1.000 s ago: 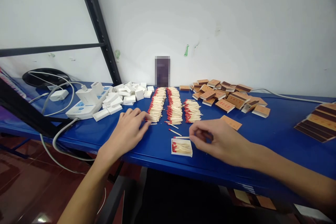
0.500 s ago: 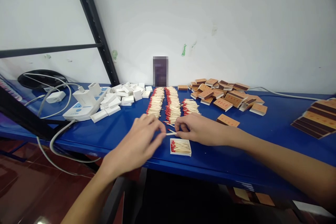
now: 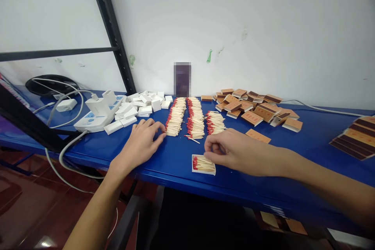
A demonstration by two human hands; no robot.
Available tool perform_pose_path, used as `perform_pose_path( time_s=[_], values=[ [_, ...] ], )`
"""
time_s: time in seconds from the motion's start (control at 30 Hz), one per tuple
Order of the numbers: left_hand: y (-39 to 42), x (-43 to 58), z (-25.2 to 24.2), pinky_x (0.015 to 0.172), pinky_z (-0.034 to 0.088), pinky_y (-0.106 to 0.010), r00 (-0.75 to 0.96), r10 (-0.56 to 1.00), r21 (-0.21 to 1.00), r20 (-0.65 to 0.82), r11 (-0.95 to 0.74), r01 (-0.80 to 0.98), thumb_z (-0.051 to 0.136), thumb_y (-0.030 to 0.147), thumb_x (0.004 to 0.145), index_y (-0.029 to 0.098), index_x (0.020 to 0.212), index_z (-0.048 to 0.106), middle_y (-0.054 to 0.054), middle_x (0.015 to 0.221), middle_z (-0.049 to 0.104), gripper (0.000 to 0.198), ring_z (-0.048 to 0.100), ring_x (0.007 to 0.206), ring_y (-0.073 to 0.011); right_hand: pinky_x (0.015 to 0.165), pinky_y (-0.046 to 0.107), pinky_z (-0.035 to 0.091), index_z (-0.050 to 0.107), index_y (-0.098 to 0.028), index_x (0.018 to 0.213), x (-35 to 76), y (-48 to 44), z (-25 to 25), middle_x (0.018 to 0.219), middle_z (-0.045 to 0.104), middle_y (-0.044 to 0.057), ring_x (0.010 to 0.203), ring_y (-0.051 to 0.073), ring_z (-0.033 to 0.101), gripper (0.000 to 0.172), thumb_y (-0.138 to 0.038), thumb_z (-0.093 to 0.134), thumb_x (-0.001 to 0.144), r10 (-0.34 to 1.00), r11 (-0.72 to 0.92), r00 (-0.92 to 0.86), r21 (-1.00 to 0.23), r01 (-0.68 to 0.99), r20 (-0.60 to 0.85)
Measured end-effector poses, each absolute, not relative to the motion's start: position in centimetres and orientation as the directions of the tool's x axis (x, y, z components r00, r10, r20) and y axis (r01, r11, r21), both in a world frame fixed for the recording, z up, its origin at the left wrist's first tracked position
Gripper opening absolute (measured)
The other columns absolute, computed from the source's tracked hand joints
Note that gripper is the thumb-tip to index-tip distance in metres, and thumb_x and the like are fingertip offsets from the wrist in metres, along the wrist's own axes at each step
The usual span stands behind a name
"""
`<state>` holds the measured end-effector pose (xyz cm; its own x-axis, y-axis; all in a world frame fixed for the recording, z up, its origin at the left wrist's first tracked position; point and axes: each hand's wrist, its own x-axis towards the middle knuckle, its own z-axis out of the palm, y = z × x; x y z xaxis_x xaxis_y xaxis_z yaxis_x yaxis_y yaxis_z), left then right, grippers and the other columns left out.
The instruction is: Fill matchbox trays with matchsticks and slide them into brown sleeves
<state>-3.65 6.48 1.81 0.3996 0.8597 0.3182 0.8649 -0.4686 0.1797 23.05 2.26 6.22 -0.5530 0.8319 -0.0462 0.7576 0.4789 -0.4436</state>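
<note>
My right hand (image 3: 234, 150) is at the upper right corner of a small white matchbox tray (image 3: 203, 172). Its fingers are curled in, and thumb and forefinger pinch matches (image 3: 209, 158) lying at the tray's edge; how many is hidden. Red-headed matches fill the tray, heads to the left. My left hand (image 3: 143, 136) rests on the table with fingers apart and nothing visible in them. Its fingertips are beside the left row of matches (image 3: 175, 117). Beside it lie a middle row (image 3: 195, 117) and a shorter right row (image 3: 215, 123).
White empty-looking trays (image 3: 142, 103) are heaped back left, beside a power strip (image 3: 96, 121) with chargers and cables. Orange-brown matchbox sleeves (image 3: 253, 113) lie piled at back right, with flat ones (image 3: 356, 136) farther right. A black shelf post (image 3: 113, 27) rises at left.
My left hand has let go of the match it pinched and drawn back left toward the left row. My right hand has come down and toward me, onto the tray's corner.
</note>
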Motion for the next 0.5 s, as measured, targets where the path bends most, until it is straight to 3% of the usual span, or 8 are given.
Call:
perform_pose_path(
  time_s=[0.2,0.37,0.5],
  values=[
    [6.9,-3.6,1.3,0.083,0.037,-0.041,0.451,0.851,0.152,0.270,-0.500,0.853,0.046,0.034,0.099,0.024,0.094,0.062,-0.003,0.094,0.058,0.019,0.048,0.089,-0.0242,0.056,0.026,0.032,0.060,-0.020,0.079,22.4,4.9,4.6,0.068,0.060,0.001,0.059,0.013,0.049,0.018,-0.028,0.051,0.092,0.863,0.486,-0.504,-0.317,0.814,0.030],
    [6.7,-3.4,1.6,0.080,0.036,-0.040,0.496,0.831,0.136,0.252,-0.538,0.832,0.041,0.032,0.102,0.021,0.091,0.058,-0.004,0.095,0.057,0.023,0.047,0.088,-0.0231,0.057,0.025,0.032,0.059,-0.019,0.078,21.6,6.0,3.5,0.071,0.063,0.001,0.063,0.014,0.052,0.015,-0.022,0.052,0.091,0.863,0.483,-0.504,-0.311,0.819,0.013],
    [4.5,-1.7,2.6,0.084,0.037,-0.040,0.567,0.779,0.233,0.269,-0.624,0.746,0.038,0.032,0.103,0.021,0.095,0.056,-0.004,0.101,0.057,0.023,0.047,0.092,-0.0221,0.056,0.025,0.032,0.058,-0.019,0.076,22.4,5.9,3.4,0.067,0.060,0.000,0.059,0.013,0.049,0.013,-0.019,0.053,0.088,0.861,0.485,-0.509,-0.326,0.811,0.013]
  ],
)
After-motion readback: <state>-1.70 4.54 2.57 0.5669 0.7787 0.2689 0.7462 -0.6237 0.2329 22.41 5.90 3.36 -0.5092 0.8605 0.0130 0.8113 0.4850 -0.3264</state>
